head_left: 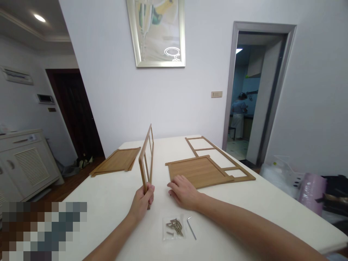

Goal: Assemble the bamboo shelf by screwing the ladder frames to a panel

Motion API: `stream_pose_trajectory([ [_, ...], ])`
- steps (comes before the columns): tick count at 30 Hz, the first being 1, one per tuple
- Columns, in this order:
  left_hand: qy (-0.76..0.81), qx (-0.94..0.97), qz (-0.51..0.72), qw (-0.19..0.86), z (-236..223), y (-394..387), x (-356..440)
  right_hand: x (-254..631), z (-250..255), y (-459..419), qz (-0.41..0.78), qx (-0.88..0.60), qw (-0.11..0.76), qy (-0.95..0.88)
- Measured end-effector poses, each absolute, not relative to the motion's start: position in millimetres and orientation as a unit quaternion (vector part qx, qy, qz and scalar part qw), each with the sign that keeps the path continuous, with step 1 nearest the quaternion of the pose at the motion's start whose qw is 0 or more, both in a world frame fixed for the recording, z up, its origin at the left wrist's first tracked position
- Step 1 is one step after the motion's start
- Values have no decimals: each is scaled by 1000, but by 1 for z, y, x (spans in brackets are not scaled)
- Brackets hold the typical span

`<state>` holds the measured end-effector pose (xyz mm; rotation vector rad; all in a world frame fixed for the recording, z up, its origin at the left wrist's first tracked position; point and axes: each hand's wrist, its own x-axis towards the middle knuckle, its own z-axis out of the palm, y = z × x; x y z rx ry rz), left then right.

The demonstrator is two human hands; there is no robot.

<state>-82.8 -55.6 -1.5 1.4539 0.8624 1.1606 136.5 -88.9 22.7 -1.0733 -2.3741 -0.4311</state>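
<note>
Above the table (108,192), left hand (142,201) partly hides frame (142,172).

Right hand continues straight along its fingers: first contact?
Likely the open wooden frame held on edge by the left hand. Depth is unclear; the right hand might touch the left one first.

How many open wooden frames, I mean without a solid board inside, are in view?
2: one frame held on edge in the left hand, another frame lying flat on the table at right, partly under a solid panel. Others may be hidden underneath.
</note>
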Motion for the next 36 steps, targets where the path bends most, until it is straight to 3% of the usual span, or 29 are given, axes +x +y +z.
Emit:
stream_pose_trajectory([
  [4,352,618,472,521,0,-64,-77,121,17,-80,-92,-410,296,-858],
  [18,332,664,441,504,-2,-80,-72,107,11,-56,-100,-328,201,-917],
  [36,377,773,491,140,29,-90,-88,98,14,-59,-53,-341,198,-917],
])
